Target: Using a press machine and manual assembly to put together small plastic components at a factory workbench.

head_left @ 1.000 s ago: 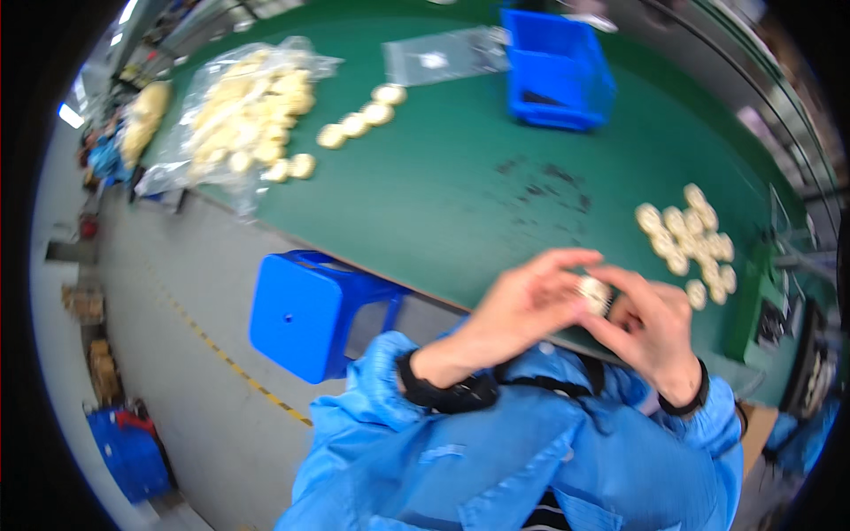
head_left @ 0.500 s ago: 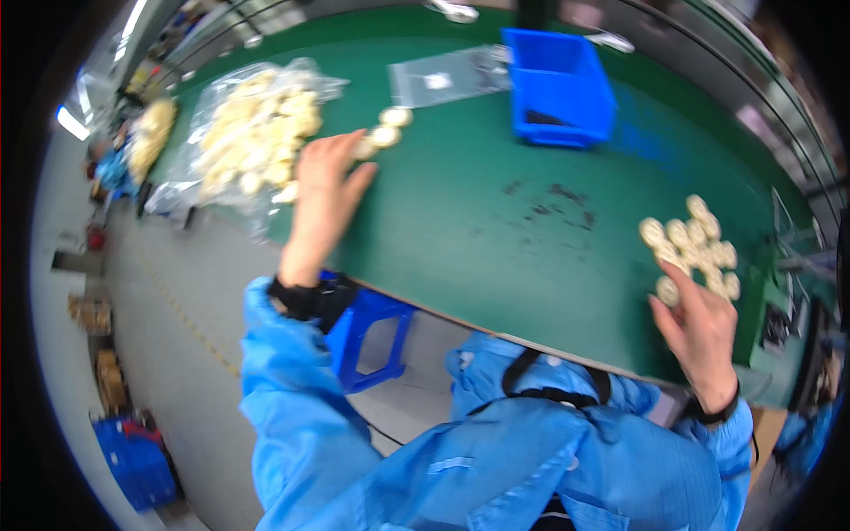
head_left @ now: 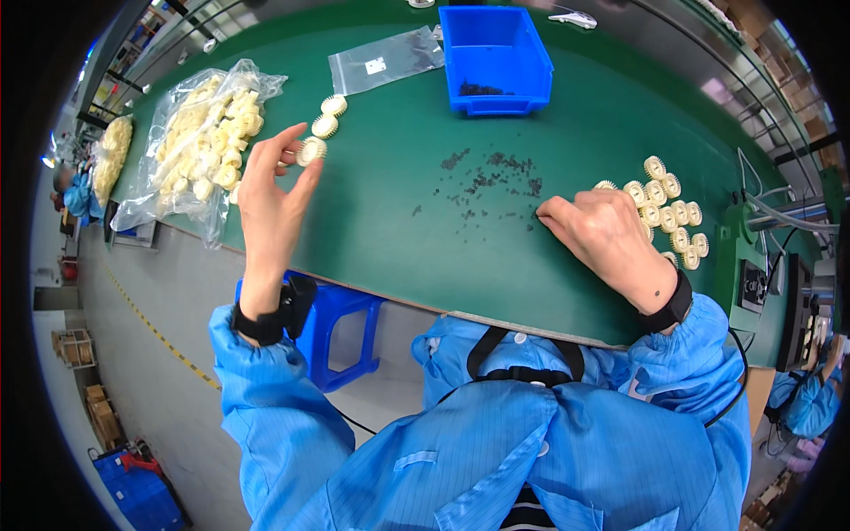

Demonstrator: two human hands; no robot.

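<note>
At the left of the green table, my left hand (head_left: 274,190) has thumb and fingers closed about a cream toothed gear (head_left: 311,151). Two similar gears (head_left: 325,126) lie in a line just beyond it. Right of the middle, my right hand (head_left: 598,232) is in a pinch at the edge of a scatter of tiny black parts (head_left: 485,180); a dark speck shows at its fingertips. A group of cream gears (head_left: 655,193) lies to the right of that hand, some partly hidden behind it.
An opened clear bag of cream gears (head_left: 208,133) lies at the left. A blue bin (head_left: 496,66) with black parts inside and a flat clear bag (head_left: 390,62) are at the back. Green-based equipment (head_left: 739,257) stands right. A blue stool (head_left: 341,332) is below the table edge.
My right hand has moved left from the gear group to the black parts and closed into a pinch. My left hand has closed on the nearest gear of its line. The view has shifted.
</note>
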